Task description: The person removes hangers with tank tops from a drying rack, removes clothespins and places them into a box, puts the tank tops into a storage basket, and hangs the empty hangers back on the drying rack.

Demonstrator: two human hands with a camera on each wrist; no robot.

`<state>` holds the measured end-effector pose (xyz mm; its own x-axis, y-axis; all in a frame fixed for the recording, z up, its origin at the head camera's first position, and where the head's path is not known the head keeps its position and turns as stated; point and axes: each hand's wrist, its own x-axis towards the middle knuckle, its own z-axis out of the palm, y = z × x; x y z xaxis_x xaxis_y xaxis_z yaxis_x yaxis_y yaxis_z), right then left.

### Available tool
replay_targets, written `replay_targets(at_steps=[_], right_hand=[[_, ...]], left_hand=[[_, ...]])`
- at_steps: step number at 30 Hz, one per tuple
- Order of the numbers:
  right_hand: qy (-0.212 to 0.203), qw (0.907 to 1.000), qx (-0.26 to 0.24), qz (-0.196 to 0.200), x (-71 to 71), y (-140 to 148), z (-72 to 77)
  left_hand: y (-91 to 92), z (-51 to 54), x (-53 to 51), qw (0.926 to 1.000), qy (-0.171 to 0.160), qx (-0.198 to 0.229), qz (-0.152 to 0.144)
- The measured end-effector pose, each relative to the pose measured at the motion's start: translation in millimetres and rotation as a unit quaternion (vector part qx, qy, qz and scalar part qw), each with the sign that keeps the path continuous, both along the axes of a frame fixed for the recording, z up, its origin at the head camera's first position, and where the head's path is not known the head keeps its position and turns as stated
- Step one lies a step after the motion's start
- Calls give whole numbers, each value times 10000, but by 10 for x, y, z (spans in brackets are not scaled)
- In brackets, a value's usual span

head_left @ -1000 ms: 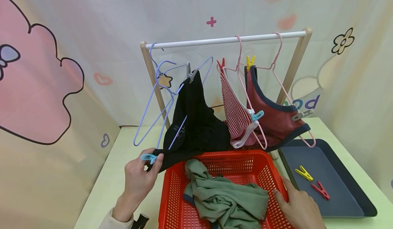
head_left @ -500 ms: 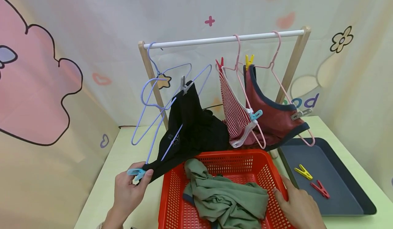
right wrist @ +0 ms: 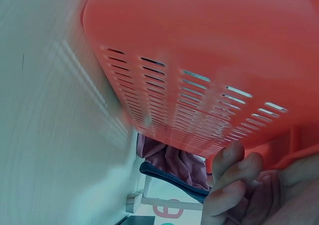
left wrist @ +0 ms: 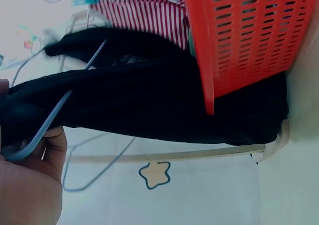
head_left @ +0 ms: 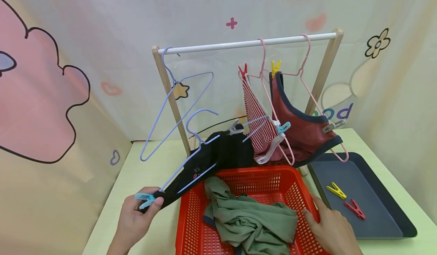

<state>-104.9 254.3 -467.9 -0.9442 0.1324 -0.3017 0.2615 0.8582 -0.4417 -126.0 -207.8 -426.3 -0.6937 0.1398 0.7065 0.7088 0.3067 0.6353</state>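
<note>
My left hand (head_left: 134, 217) pinches one clipped corner of a black garment (head_left: 218, 152) together with the end of a lavender hanger (head_left: 205, 173). Beside its fingers a light blue clothespin (head_left: 146, 199) fastens that corner. At the hanger's far end a grey clothespin (head_left: 235, 129) sits on the cloth. The hanger lies tilted below the rod, its hook free; some of the black cloth sags behind the basket. My right hand (head_left: 332, 224) grips the right rim of a red plastic basket (right wrist: 164, 90), fingers curled over the edge. Crumpled green clothing (head_left: 252, 221) lies inside.
A wooden-ended rack with a white rod (head_left: 218, 46) stands behind. From it hang a bare lavender hanger (head_left: 158, 122), striped underwear (head_left: 256, 118) and dark red underwear (head_left: 300, 129) on pink hangers. At right, a grey tray (head_left: 379, 209) holds yellow and red clothespins.
My left hand has moved down and left with its corner. The hanger has tipped from steep to nearly flat, its grey-clipped end dropping and swinging right. My right hand stays on the basket.
</note>
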Motion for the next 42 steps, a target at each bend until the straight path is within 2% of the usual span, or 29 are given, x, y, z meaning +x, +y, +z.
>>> replay_targets(at_steps=[3, 7, 9, 12, 17, 22, 26, 30, 38, 42], right_hand=[[3, 10000, 3, -9, -1, -1, -3], [68, 10000, -16, -12, 5, -4, -7], [100, 9999, -38, -18, 11, -6, -8], [116, 9999, -70, -38, 19, -10, -8], [94, 9999, -87, -73, 17, -19, -6], [118, 9999, -71, -82, 19, -19, -3], [138, 9999, -74, -70, 21, -13, -13], [186, 9998, -71, -51, 21, -9, -16], [221, 9997, -81, -31, 26, -14, -7], [265, 9996, -60, -2, 22, -21, -5]], left_hand=[[-63, -22, 4, 9978, -359, 472, 306], [-137, -38, 2, 9871, -744, 1023, 979], [-178, -31, 4, 9821, -888, 1075, 1263], [-243, -26, -3, 9826, -874, 956, 1331], [-345, -26, -12, 9865, -861, 600, 1257], [-429, -49, -29, 9928, -706, 390, 881], [-443, -68, -50, 9970, -590, 400, 288], [-406, -67, -84, 9976, -579, 284, -247], [-255, -64, -159, 9954, -767, -48, -580], [-135, -24, -204, 9912, -964, -157, -893]])
